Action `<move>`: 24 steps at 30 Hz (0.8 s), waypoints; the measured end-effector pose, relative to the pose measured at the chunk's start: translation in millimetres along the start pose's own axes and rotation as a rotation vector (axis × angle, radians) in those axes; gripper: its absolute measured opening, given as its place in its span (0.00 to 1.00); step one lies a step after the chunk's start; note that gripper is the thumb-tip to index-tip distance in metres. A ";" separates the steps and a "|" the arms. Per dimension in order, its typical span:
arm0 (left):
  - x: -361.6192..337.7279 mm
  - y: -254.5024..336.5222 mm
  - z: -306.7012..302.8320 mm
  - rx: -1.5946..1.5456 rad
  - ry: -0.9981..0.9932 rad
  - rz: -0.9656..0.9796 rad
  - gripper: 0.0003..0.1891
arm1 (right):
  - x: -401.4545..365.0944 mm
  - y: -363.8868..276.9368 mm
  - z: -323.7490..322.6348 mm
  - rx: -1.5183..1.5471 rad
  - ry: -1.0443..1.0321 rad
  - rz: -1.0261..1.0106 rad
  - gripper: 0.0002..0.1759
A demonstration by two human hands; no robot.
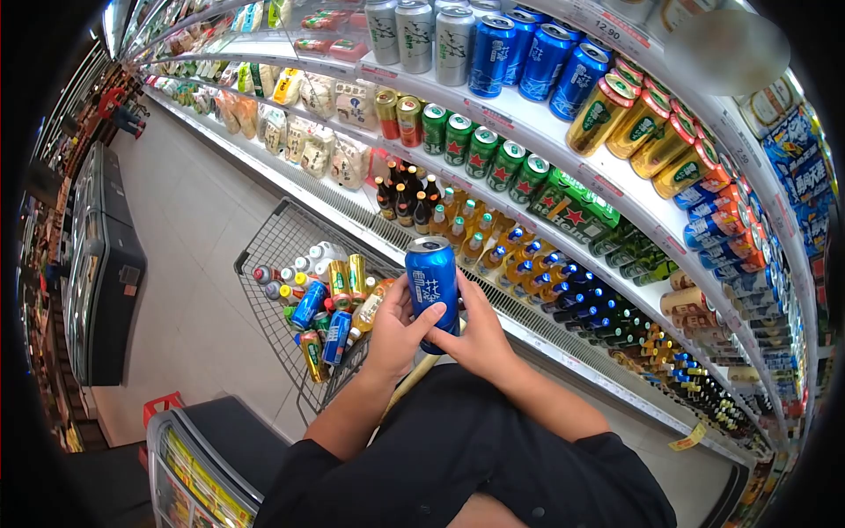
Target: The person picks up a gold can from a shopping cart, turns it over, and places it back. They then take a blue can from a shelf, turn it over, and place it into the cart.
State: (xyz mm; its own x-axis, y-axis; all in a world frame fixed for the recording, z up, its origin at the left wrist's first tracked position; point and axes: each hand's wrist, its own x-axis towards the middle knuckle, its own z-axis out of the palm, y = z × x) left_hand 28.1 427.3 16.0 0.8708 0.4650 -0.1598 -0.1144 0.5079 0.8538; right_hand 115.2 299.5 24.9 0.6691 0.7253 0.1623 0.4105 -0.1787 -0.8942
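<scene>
A blue beer can with white lettering is held upright in front of my body. My left hand wraps its left side, and the thumb lies across the lower front. From the other side my right hand grips the can, its thumb near the base. Just beyond and to the left stands a wire shopping cart. Inside it lie several bottles and cans, among them a gold-and-green can and a blue can.
Refrigerated shelves run along the right, with blue cans, green cans and rows of bottles. On the left are a dark freezer chest and a person in red far down the aisle. Another display case stands at lower left.
</scene>
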 end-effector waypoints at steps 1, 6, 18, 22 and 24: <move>-0.3 -1.4 0.7 0.027 0.021 0.021 0.35 | 0.4 0.7 1.1 -0.019 0.022 0.022 0.53; -0.8 1.5 5.6 0.054 0.026 0.019 0.37 | 1.3 0.8 -1.0 0.011 0.033 0.035 0.50; -1.7 -0.2 8.9 0.077 0.025 0.028 0.39 | -0.6 3.1 -5.4 0.082 0.023 0.053 0.47; -2.9 0.3 10.7 0.087 0.033 0.030 0.40 | -1.2 3.8 -5.3 0.098 0.017 0.063 0.46; -3.5 -0.8 9.8 0.117 0.035 0.046 0.40 | -1.5 4.5 -5.5 0.095 0.015 0.044 0.46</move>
State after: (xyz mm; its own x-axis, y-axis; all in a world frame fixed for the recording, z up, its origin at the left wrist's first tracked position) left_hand 29.8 418.1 20.8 0.8486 0.5117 -0.1345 -0.0959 0.3986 0.9121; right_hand 119.5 294.0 22.9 0.6949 0.7077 0.1278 0.3202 -0.1453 -0.9361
